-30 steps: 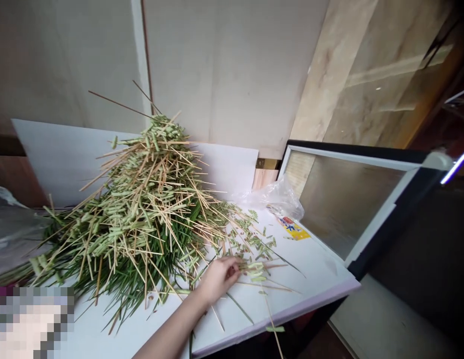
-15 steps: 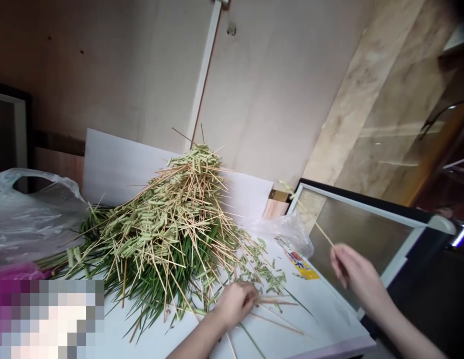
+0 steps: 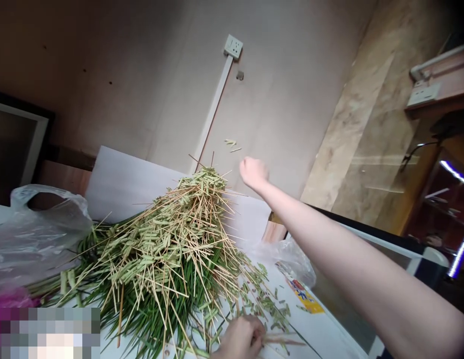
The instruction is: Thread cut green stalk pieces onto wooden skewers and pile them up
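So, worktop (image 3: 322, 333): white, I see it across the bottom of the frame.
Pile (image 3: 179, 224): green pieces and thin sticks, heaped on it left of centre, above long leaves (image 3: 144, 324).
Right hand (image 3: 254, 173): upper centre, clenched like a fist; whether anything is inside I cannot tell.
Left hand (image 3: 241, 339): bottom centre, grasping some sticks (image 3: 284, 341).
Green bits (image 3: 231, 142): upper centre, just left of the fist.

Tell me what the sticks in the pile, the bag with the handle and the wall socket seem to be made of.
Sticks: probably bamboo or wood, matte, being thin, straight and tan.
Bag: thin plastic film, glossy; it is see-through, creased and catches highlights.
Socket: likely hard plastic, pale and box-shaped; its finish is too small to tell.
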`<state>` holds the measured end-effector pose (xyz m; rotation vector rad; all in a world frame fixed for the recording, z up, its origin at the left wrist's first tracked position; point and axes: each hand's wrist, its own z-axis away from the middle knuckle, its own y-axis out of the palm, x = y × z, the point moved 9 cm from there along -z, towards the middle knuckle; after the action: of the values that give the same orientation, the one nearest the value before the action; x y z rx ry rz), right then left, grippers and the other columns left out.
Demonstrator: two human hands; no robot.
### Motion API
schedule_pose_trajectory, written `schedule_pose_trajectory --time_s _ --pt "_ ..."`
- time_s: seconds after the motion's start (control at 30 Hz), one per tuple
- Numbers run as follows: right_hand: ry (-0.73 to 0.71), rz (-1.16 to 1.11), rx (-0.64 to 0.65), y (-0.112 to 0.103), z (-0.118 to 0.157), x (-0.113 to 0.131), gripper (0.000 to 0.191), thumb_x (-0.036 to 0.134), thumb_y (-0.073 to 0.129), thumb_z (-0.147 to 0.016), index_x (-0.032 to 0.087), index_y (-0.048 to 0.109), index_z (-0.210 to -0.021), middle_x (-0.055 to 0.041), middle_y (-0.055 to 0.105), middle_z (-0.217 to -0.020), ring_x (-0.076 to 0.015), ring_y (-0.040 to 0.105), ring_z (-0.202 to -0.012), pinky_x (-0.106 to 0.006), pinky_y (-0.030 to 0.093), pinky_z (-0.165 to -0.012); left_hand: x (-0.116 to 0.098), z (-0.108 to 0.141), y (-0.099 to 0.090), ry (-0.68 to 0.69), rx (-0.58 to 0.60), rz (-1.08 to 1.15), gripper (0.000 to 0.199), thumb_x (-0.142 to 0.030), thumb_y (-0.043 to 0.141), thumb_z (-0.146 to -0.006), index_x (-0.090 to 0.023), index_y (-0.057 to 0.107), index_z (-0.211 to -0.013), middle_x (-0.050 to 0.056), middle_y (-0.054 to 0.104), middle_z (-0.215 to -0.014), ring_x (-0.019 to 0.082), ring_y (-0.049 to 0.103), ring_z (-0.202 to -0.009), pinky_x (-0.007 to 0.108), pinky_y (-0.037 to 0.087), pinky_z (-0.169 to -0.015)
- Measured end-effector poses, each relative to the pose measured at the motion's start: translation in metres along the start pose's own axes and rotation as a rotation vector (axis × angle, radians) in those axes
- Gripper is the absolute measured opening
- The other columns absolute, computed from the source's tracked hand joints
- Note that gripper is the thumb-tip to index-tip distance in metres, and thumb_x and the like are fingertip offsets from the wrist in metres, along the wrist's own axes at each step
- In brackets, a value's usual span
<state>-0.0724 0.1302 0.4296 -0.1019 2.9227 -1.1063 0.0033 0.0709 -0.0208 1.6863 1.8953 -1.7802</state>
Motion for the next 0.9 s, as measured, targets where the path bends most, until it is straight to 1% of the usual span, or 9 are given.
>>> schedule_pose_trajectory --time_s 0.1,0.2,0.3,0.43,0.53,0.67,0.77,0.83,0.9 --pt "-0.082 0.056 0.106 0.028 -0.007 0.041 0.039 0.031 0.042 -0.101 0.006 0.071 -0.111 -0.0232 0.073 -0.115 -0.0307 0.068 -0.112 -0.042 0.05 -0.093 0.012 -0.01 0.016 -0.04 0.055 -0.007 0.027 -0.011 0.059 -0.075 -0.025 0.075 -0.092 0.004 0.075 -0.092 0.02 0.066 -0.082 0.027 0.051 -0.079" --pt "-0.137 0.114 0.148 0.044 -0.011 0.055 0.044 0.038 0.041 -0.103 0.007 0.071 -0.113 -0.0227 0.074 -0.116 -0.0293 0.069 -0.11 -0.042 0.052 -0.091 0.025 -0.019 0.03 -0.118 0.121 -0.013 0.026 -0.011 0.062 -0.071 -0.026 0.075 -0.088 0.003 0.075 -0.09 0.022 0.066 -0.08 0.029 0.052 -0.077" --pt "-0.173 0.182 0.148 0.047 -0.013 0.051 0.052 0.043 0.034 -0.104 0.008 0.071 -0.114 -0.0235 0.074 -0.114 -0.0316 0.07 -0.109 -0.042 0.052 -0.089 0.023 -0.02 0.03 -0.122 0.117 0.0 0.026 -0.013 0.062 -0.071 -0.028 0.075 -0.089 0.003 0.075 -0.091 0.023 0.066 -0.081 0.031 0.053 -0.079" --pt "-0.206 0.264 0.097 0.041 -0.004 0.026 0.064 0.054 0.021 -0.105 0.012 0.069 -0.114 -0.0207 0.075 -0.109 -0.0335 0.071 -0.105 -0.04 0.051 -0.085 0.006 -0.007 0.01 -0.04 0.059 -0.008 0.024 -0.017 0.059 -0.077 -0.026 0.074 -0.093 0.005 0.076 -0.095 0.024 0.067 -0.086 0.033 0.053 -0.083" --pt "-0.186 0.33 0.051 0.036 0.012 -0.015 0.065 0.055 0.013 -0.105 0.014 0.061 -0.122 -0.0199 0.074 -0.108 -0.0347 0.07 -0.105 -0.04 0.048 -0.086 -0.004 0.0 -0.004 0.021 0.031 -0.026 0.026 -0.014 0.055 -0.079 -0.025 0.074 -0.093 0.005 0.076 -0.094 0.023 0.068 -0.087 0.031 0.053 -0.083" --pt "-0.103 0.43 0.104 0.047 0.047 -0.1 0.056 0.049 0.018 -0.107 0.014 0.058 -0.125 -0.0223 0.074 -0.108 -0.0353 0.068 -0.107 -0.041 0.045 -0.086 -0.008 -0.001 -0.01 0.049 0.032 -0.032 0.028 -0.014 0.051 -0.083 -0.024 0.073 -0.097 0.005 0.076 -0.097 0.023 0.069 -0.091 0.031 0.051 -0.085" --pt "-0.017 0.479 0.236 0.071 0.09 -0.173 0.053 0.044 0.022 -0.108 0.014 0.064 -0.117 -0.0206 0.074 -0.109 -0.0315 0.069 -0.107 -0.04 0.047 -0.088 -0.01 -0.004 -0.011 0.055 0.029 -0.049 0.027 -0.014 0.05 -0.085 -0.023 0.073 -0.097 0.005 0.076 -0.095 0.022 0.069 -0.088 0.03 0.051 -0.081" --pt "0.038 0.48 0.365 0.095 0.127 -0.218 0.048 0.043 0.029 -0.108 0.013 0.065 -0.116 -0.0145 0.074 -0.11 -0.0252 0.07 -0.104 -0.041 0.051 -0.09 -0.011 -0.004 -0.013 0.059 0.018 -0.061 0.026 -0.014 0.051 -0.085 -0.023 0.072 -0.096 0.005 0.075 -0.093 0.022 0.069 -0.087 0.029 0.05 -0.079" --pt "0.103 0.458 0.528 0.127 0.17 -0.257 0.04 0.045 0.043 -0.105 0.015 0.069 -0.107 -0.009 0.075 -0.107 -0.0216 0.071 -0.099 -0.041 0.054 -0.089 -0.013 -0.004 -0.014 0.069 0.012 -0.065 0.026 -0.014 0.051 -0.085 -0.023 0.072 -0.096 0.005 0.075 -0.093 0.022 0.068 -0.086 0.028 0.049 -0.078"
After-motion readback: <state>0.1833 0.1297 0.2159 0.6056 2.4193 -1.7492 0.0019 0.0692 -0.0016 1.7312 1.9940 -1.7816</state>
